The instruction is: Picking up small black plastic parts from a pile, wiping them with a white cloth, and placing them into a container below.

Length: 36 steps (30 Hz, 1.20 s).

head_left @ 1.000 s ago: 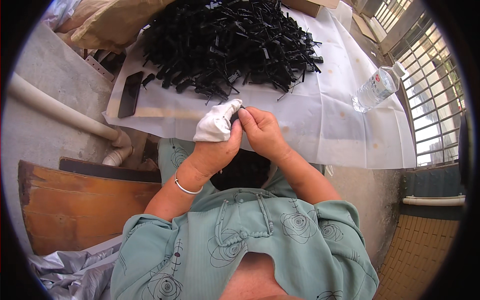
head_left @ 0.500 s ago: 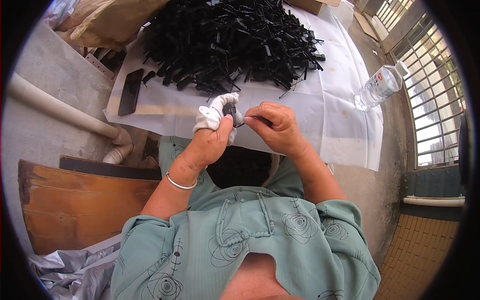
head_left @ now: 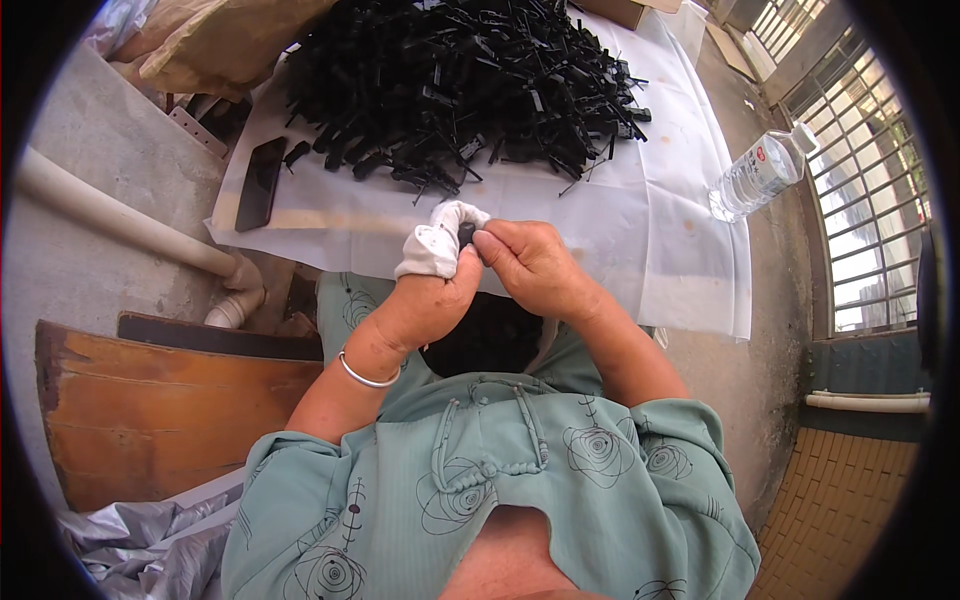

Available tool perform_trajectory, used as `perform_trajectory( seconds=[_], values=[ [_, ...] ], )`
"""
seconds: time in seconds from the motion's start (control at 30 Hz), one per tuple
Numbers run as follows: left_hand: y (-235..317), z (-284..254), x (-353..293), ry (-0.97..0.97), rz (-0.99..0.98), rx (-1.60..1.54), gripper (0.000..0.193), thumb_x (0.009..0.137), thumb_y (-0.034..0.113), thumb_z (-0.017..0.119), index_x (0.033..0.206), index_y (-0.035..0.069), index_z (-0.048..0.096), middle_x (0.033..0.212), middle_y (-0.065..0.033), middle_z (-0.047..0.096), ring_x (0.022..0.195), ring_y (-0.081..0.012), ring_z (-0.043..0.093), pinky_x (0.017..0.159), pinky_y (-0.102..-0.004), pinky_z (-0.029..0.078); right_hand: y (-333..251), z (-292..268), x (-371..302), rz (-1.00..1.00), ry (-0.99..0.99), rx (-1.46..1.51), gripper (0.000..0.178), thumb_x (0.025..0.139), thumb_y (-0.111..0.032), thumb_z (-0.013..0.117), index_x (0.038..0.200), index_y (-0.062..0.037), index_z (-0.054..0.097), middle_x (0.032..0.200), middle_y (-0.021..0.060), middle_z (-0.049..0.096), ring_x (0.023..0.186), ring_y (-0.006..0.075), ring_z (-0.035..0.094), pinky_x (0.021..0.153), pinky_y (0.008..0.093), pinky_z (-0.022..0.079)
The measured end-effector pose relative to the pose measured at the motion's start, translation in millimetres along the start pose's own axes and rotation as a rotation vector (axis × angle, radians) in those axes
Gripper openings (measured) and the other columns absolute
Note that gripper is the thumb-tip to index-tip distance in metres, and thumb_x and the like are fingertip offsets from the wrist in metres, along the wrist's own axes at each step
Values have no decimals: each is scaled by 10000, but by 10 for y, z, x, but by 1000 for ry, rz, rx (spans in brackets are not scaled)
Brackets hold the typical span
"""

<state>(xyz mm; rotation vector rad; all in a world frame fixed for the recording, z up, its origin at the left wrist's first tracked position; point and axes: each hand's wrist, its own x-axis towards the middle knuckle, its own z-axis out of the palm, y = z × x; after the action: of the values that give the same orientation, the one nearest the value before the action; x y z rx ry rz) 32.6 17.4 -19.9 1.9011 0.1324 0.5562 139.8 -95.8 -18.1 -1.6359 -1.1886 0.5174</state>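
Note:
My left hand [head_left: 432, 285] wears a white cloth glove [head_left: 430, 250] that leaves the thumb bare, and its fingers are closed round a small black plastic part [head_left: 466, 233]. Pressed against the same part from the right is my right hand [head_left: 530, 262], bare, with thumb and fingers pinched together. Most of the part is hidden by the fingers, so its shape cannot be made out. Both hands meet just above the table's near edge. Beyond them lies a large pile of black plastic parts [head_left: 460, 85] with thin stems sticking out.
A white sheet covers the table [head_left: 640, 255]. At the left lies a dark phone [head_left: 262, 185]; at the right stands a clear plastic bottle [head_left: 757, 175]. Brown paper [head_left: 215, 45] bulges at the back left. A pipe [head_left: 130, 215] and a wooden board [head_left: 160, 410] are to my left.
My right hand has moved left and closed in against the part, so the two hands now touch. The left hand has shifted slightly right, and the black part is more covered.

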Motion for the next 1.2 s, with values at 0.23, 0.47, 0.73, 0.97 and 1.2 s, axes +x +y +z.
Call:
perform_trajectory(
  seconds=[0.23,0.47,0.73,0.97,1.2],
  values=[
    [33,-99,-42,-39,-41,169,243,828,73,478,1054,-13,503,901,-184,568,845,-332,553,772,-343,449,101,57,64,-20,-13,76,244,900,-160,507,723,7,513,579,109,483,523,201,368,517,317,381],
    [-148,-253,-6,2,75,462,253,883,128,528,1090,-13,570,979,-124,582,834,-228,608,756,-298,481,405,-39,601,45,220,-626,195,818,-200,582,775,-10,582,703,144,599,684,308,581,611,379,452],
    [-277,-244,85,192,-494,-644,175,935,153,448,1052,41,514,862,-41,576,668,-112,590,494,-206,423,482,3,357,-128,253,-526,95,772,-105,606,840,-41,589,749,138,600,700,330,581,621,392,464],
    [-208,-173,147,16,-423,-951,223,868,53,563,1086,36,518,801,-8,566,566,-59,491,464,-189,389,151,-70,60,-236,8,-388,128,748,-94,644,835,-25,581,695,131,569,616,308,547,554,371,440],
    [-73,-75,93,145,-189,-340,270,879,41,529,1146,21,487,810,2,557,601,-49,496,516,-181,406,-84,83,43,-366,316,-209,194,735,-117,705,738,-16,540,618,60,492,504,119,406,463,253,358]
  ],
)
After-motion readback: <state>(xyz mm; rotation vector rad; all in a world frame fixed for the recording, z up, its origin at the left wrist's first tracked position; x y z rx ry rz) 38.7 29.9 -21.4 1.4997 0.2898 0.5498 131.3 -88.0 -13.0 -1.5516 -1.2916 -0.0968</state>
